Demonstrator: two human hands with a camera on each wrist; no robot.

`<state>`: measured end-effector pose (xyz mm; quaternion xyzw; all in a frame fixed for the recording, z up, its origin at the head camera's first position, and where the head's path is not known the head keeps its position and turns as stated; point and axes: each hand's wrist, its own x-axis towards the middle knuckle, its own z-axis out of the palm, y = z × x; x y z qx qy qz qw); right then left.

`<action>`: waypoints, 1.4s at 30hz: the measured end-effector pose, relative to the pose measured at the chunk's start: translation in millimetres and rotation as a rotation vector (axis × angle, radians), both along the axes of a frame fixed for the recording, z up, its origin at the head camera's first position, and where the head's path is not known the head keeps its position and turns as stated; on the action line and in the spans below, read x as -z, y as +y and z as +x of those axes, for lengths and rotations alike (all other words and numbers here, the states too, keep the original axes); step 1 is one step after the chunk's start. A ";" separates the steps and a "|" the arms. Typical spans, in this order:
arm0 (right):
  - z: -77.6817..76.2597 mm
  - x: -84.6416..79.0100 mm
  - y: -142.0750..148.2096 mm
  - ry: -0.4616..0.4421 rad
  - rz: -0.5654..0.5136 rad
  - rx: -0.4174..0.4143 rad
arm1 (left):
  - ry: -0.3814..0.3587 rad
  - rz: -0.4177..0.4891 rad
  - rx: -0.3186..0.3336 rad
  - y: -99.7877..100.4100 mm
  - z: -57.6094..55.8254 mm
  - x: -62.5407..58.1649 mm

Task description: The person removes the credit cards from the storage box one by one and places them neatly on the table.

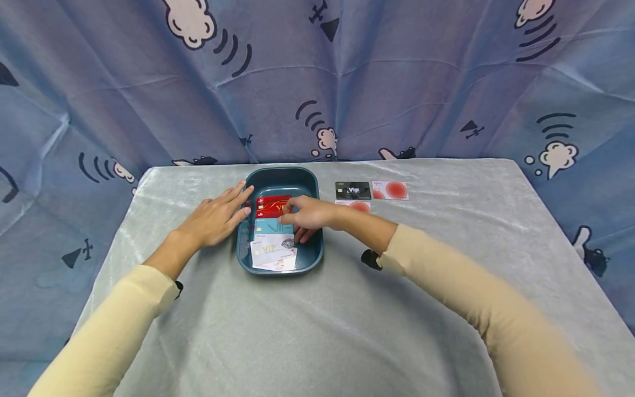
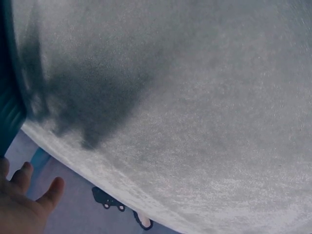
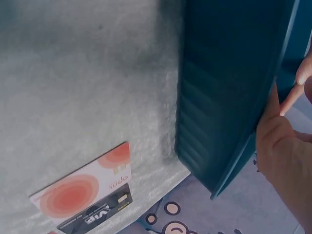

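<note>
A dark teal plastic tray (image 1: 280, 270) stands on the cloth-covered table. Inside it, overlapping cards form a column: red cards (image 1: 268, 203) at the far end, a light blue card (image 1: 266, 225) in the middle, white VIP cards (image 1: 270, 251) nearest. My left hand (image 1: 213, 218) rests on the tray's left rim with fingers extended. My right hand (image 1: 310, 214) reaches over the right rim, thumb and bent index finger at the right edge of the light blue and red cards. Whether they pinch a card is hidden. In the right wrist view, its fingers (image 3: 280, 114) cross the rim.
Right of the tray lie a black VIP card (image 1: 353, 191) and a white card with red circles (image 1: 390, 190). A similar pink-and-red card (image 1: 359, 205) lies below, partly behind the right wrist. A patterned blue curtain (image 1: 397, 82) hangs behind the table (image 1: 297, 331).
</note>
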<state>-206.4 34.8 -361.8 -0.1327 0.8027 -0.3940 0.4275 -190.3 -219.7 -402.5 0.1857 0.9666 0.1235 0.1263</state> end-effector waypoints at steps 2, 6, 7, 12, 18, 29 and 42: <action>1.9 0.5 -1.7 0.002 0.004 -0.011 | -0.001 -0.001 0.000 0.2 -0.1 -0.1; 4.3 3.0 -5.7 0.000 0.019 -0.041 | 0.003 -0.003 0.003 0.3 -0.1 -0.1; 4.7 3.4 -6.6 0.003 0.023 -0.049 | 0.004 -0.003 0.004 0.2 -0.1 0.0; 6.1 4.6 -9.7 0.024 0.031 -0.063 | 0.004 -0.003 0.008 -0.5 0.7 -1.3; 8.4 3.5 -12.6 0.041 0.032 -0.051 | -0.002 0.000 -0.002 -0.5 0.9 -3.0; 11.2 2.8 -15.0 0.031 0.025 -0.047 | 0.001 0.002 0.010 -0.3 1.2 -2.0; 12.4 4.8 -17.2 0.065 0.035 -0.059 | 0.006 0.013 0.017 -1.0 1.8 -2.1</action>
